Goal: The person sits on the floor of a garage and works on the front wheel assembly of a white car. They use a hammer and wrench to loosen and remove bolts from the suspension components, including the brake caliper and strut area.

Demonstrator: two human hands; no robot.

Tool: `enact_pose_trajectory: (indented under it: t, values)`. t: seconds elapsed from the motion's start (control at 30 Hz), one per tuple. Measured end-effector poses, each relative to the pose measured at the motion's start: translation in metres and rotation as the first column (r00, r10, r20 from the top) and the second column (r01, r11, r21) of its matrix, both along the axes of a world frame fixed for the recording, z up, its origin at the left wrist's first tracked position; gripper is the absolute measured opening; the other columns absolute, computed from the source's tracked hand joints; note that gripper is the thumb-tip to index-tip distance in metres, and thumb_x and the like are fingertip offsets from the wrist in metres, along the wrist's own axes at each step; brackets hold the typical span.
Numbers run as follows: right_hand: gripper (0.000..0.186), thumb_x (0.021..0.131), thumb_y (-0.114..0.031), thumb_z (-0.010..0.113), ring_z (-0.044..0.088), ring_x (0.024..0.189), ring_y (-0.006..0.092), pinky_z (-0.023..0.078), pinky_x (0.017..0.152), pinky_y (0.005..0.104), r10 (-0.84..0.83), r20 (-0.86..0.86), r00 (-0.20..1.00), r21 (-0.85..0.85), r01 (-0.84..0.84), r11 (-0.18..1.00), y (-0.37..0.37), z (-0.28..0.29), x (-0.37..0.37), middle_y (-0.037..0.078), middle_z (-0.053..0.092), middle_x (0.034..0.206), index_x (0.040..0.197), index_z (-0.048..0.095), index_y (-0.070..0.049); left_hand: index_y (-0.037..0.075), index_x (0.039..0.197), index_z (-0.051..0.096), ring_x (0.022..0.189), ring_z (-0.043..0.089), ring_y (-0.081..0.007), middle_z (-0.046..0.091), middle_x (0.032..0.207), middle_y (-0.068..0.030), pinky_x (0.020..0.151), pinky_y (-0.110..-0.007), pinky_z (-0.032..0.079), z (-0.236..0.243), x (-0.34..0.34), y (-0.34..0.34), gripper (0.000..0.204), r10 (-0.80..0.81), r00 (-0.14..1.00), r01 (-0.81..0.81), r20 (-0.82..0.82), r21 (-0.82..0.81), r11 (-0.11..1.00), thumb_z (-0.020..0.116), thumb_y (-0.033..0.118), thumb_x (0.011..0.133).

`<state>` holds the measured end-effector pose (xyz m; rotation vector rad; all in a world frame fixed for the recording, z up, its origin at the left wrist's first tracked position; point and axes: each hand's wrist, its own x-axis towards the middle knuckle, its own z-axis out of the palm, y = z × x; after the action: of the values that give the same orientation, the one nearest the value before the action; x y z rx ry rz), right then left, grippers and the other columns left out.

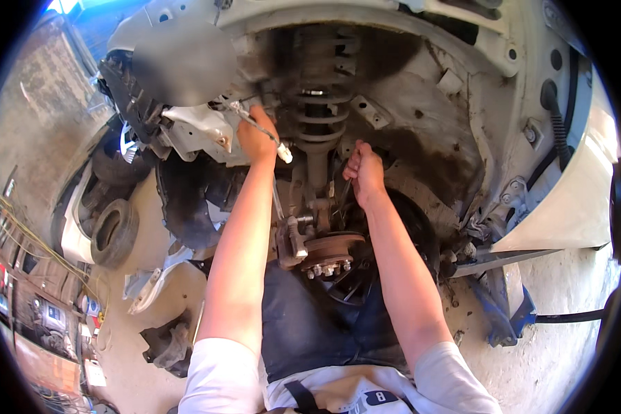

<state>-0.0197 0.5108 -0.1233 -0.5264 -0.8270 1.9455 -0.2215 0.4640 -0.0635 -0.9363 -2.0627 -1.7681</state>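
A wheel well of a light-coloured vehicle is before me, with the wheel off. In its middle stands a coil spring (322,119) around a strut. Left of the spring, my left hand (257,138) reaches in among the parts, its fingers mostly hidden. A cable with a white connector (283,152) at its end lies across that hand. Right of the strut, my right hand (366,169) is closed, the fingers curled around something thin and dark that I cannot make out. Below both hands sit the rusty brake disc (324,252) and the brake caliper (293,241).
A blue jack stand (507,310) stands at the right beside a black bar. A black wheel (410,221) lies under the hub. To the left are a tyre (114,233), a torn dark liner piece (169,345) and shelves (48,276) with bottles.
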Motion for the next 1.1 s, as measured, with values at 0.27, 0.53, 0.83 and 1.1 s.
enact_pose_trajectory:
  t: [0.27,0.53,0.83,1.1]
  values:
    - [0.029,0.092,-0.025,0.047,0.024,0.049,0.0091,0.027,0.049,0.0263,-0.062,-0.006,0.998,-0.002,0.062,0.998,-0.009,0.001,-0.001,-0.006,0.025,0.057,0.068,0.035,-0.016,-0.007,0.056,0.048,0.049,0.050,-0.0418,0.049,0.056,-0.0259,0.048,-0.047,0.037,-0.028,-0.001,-0.003,0.039,0.106,0.883,-0.126,-0.456,-0.012,0.992,0.045,0.018,0.086]
    - [0.032,0.091,-0.026,0.046,0.026,0.050,0.0080,0.027,0.050,0.0257,-0.065,0.008,0.998,-0.004,0.066,0.998,-0.015,-0.003,0.008,-0.004,0.028,0.058,0.064,0.034,-0.015,-0.005,0.063,0.063,0.067,0.060,-0.0447,0.060,0.068,-0.0281,0.064,-0.050,0.048,-0.029,-0.015,0.026,0.039,0.136,0.940,-0.215,-0.312,-0.233,0.948,0.047,0.025,0.085]
    - [0.031,0.092,-0.024,0.044,0.025,0.050,0.0084,0.027,0.051,0.0259,-0.024,-0.006,1.000,-0.025,0.024,0.999,-0.014,-0.006,0.007,-0.005,0.027,0.058,0.065,0.034,-0.015,-0.005,0.076,0.067,0.083,0.063,-0.0455,0.062,0.087,-0.0324,0.076,-0.051,0.051,-0.043,-0.043,0.051,0.041,0.185,0.977,-0.214,-0.108,-0.448,0.868,0.048,0.030,0.086]
    - [0.032,0.093,-0.024,0.044,0.022,0.046,0.0092,0.021,0.043,0.0268,-0.122,0.012,0.992,0.045,0.122,0.992,-0.004,-0.008,-0.002,-0.004,0.023,0.055,0.064,0.033,-0.015,0.008,0.079,0.054,0.045,0.048,-0.0140,0.045,0.054,-0.0006,0.043,-0.029,0.038,-0.076,-0.026,-0.026,0.060,-0.501,0.503,0.572,0.704,0.163,0.804,0.039,0.065,0.090]
